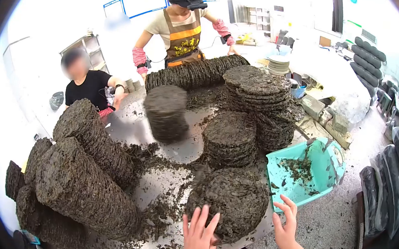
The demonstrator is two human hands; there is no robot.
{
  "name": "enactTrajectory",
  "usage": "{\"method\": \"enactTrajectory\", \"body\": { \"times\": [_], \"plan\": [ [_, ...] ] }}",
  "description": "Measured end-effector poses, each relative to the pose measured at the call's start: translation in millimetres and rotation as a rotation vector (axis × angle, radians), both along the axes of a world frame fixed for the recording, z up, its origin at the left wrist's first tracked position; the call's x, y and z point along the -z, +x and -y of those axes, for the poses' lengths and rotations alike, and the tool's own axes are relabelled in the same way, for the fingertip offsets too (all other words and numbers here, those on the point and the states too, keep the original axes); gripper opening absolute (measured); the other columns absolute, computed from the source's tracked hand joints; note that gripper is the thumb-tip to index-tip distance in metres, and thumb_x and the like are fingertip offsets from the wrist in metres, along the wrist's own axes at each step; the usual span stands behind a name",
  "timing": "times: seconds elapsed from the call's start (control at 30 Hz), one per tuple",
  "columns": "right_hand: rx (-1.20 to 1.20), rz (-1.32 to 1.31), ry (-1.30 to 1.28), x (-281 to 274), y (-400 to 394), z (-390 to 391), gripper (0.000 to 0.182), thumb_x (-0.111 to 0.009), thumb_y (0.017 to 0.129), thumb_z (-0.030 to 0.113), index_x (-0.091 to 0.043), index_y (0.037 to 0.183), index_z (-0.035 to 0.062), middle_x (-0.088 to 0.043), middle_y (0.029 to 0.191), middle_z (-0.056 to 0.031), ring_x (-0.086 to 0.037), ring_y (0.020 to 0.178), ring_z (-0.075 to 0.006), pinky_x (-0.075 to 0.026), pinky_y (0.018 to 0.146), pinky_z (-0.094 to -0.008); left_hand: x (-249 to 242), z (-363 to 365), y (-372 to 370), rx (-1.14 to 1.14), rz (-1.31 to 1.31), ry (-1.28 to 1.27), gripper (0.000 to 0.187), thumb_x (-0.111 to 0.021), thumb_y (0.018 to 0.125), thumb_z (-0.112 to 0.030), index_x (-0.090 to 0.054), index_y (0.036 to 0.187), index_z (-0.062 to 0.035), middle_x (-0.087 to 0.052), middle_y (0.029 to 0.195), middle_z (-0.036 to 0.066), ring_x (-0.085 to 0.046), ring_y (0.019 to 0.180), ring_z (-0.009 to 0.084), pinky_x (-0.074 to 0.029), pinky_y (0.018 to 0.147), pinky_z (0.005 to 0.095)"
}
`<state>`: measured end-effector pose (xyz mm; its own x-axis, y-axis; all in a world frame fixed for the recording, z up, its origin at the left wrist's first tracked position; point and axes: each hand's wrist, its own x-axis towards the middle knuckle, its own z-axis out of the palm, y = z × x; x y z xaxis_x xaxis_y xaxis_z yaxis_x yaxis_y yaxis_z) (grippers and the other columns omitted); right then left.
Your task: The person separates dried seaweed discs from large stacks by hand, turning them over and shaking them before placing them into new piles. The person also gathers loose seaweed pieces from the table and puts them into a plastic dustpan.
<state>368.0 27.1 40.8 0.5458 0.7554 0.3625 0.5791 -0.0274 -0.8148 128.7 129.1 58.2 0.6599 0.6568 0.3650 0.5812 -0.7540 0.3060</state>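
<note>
In front of me stands a short stack of round, dark, dried seaweed sheets (231, 201), seen from above. My left hand (200, 238) is at its near side with fingers spread, the fingertips overlapping the lower edge of the top sheet. To the right of that stack my right hand (286, 227) is raised with its fingers apart and nothing in them. It is nearest to a turquoise plastic bin (319, 189), which has dark crumbs on its bottom. Just beyond the near stack is another upright seaweed stack (229, 136).
Long rolls of stacked sheets (87, 190) lie at the left. Taller stacks (257, 89) rise at the back right. Loose crumbs (160, 225) cover the table. Across it, a person in an apron (185, 38) touches a long roll (197, 71); a person in black (88, 88) is near a motion-blurred stack (166, 114).
</note>
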Motion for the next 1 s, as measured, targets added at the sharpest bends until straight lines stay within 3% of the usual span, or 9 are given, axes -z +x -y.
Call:
{"method": "enactTrajectory", "body": {
  "times": [0.13, 0.2, 0.33, 0.37, 0.5, 0.67, 0.73, 0.93, 1.0],
  "plan": [
    [-0.044, -0.017, 0.010, 7, 3, -3, 0.029, -0.058, 0.087, 0.005, -0.061, 0.116, 0.0036, -0.047, 0.138, -0.0158, -0.043, 0.130, -0.0329, -0.032, 0.108, -0.0444, 21, 16, -15, -0.112, 0.210, 0.001, 0.068, -0.048, 0.090, 0.004, -0.026, 0.153, -0.0105, -0.026, 0.156, 0.018, -0.026, 0.143, 0.0376, -0.027, 0.114, 0.0505],
    [-0.073, -0.017, 0.008, 6, 5, -7, 0.033, -0.058, 0.088, 0.007, -0.058, 0.121, 0.0036, -0.046, 0.140, -0.0154, -0.042, 0.131, -0.0317, -0.032, 0.109, -0.0437, 38, 14, -24, -0.085, 0.462, -0.196, 0.075, -0.041, 0.086, 0.008, -0.019, 0.155, -0.0121, -0.008, 0.161, 0.019, -0.006, 0.148, 0.0409, -0.010, 0.119, 0.0552],
    [-0.120, -0.239, 0.095, 12, 4, -20, 0.049, -0.056, 0.093, 0.015, -0.045, 0.139, 0.0042, -0.041, 0.146, -0.0132, -0.037, 0.137, -0.0278, -0.028, 0.113, -0.0432, 36, 18, -23, -0.221, 0.728, -0.550, 0.080, -0.059, 0.086, -0.014, -0.017, 0.153, -0.0002, -0.014, 0.160, 0.020, -0.013, 0.149, 0.0348, -0.008, 0.120, 0.0506],
    [-0.121, -0.240, 0.095, 13, 4, -23, 0.049, -0.056, 0.093, 0.015, -0.045, 0.139, 0.0042, -0.041, 0.146, -0.0132, -0.037, 0.137, -0.0278, -0.028, 0.113, -0.0432, 25, 18, -20, -0.193, 0.748, -0.649, 0.090, -0.059, 0.093, -0.027, 0.001, 0.152, 0.0058, -0.001, 0.161, 0.024, -0.005, 0.150, 0.0351, -0.005, 0.120, 0.0488],
    [-0.111, -0.440, 0.155, 16, 2, -29, 0.058, -0.056, 0.094, 0.017, -0.035, 0.147, 0.0042, -0.036, 0.148, -0.0127, -0.032, 0.140, -0.0252, -0.024, 0.115, -0.0403, 36, 12, -11, -0.128, 0.703, -0.689, 0.109, -0.061, 0.088, -0.054, 0.010, 0.154, -0.0048, 0.009, 0.161, 0.017, 0.005, 0.150, 0.0334, -0.007, 0.117, 0.0543],
    [-0.211, -0.472, 0.076, 23, -12, -45, 0.067, -0.054, 0.096, 0.018, -0.022, 0.152, -0.0012, -0.027, 0.155, -0.0162, -0.024, 0.145, -0.0276, -0.019, 0.117, -0.0385, 33, 2, 7, -0.174, 0.845, -0.809, 0.106, -0.070, 0.087, -0.026, 0.009, 0.151, 0.0049, 0.008, 0.160, 0.024, 0.003, 0.149, 0.0376, -0.004, 0.119, 0.0502],
    [-0.380, -0.790, -0.051, 26, -25, -43, 0.073, -0.052, 0.099, 0.022, -0.011, 0.152, -0.0070, -0.021, 0.157, -0.0231, -0.017, 0.148, -0.0290, -0.014, 0.118, -0.0373, 15, -10, 18, -0.091, 0.578, -0.502, 0.100, -0.068, 0.088, -0.023, 0.005, 0.153, 0.0025, 0.007, 0.160, 0.024, 0.002, 0.149, 0.0388, -0.004, 0.119, 0.0507],
    [-0.242, -0.635, 0.025, 17, -27, -53, 0.061, -0.047, 0.102, 0.026, -0.024, 0.151, -0.0032, -0.029, 0.155, -0.0187, -0.025, 0.144, -0.0258, -0.018, 0.117, -0.0350, 16, -32, 11, -0.275, 0.536, -0.489, 0.095, -0.065, 0.093, -0.028, 0.003, 0.155, -0.0055, 0.010, 0.161, 0.017, 0.002, 0.150, 0.0333, -0.006, 0.119, 0.0477],
    [-0.057, -0.907, 0.087, 20, -25, -52, 0.057, -0.043, 0.103, 0.026, -0.026, 0.152, 0.0011, -0.029, 0.156, -0.0147, -0.022, 0.146, -0.0249, -0.016, 0.119, -0.0362, 20, -27, 2, -0.241, 0.581, -0.509, 0.096, -0.065, 0.093, -0.029, 0.005, 0.154, -0.0051, 0.012, 0.161, 0.017, 0.002, 0.150, 0.0333, -0.007, 0.119, 0.0471]
  ]
}}
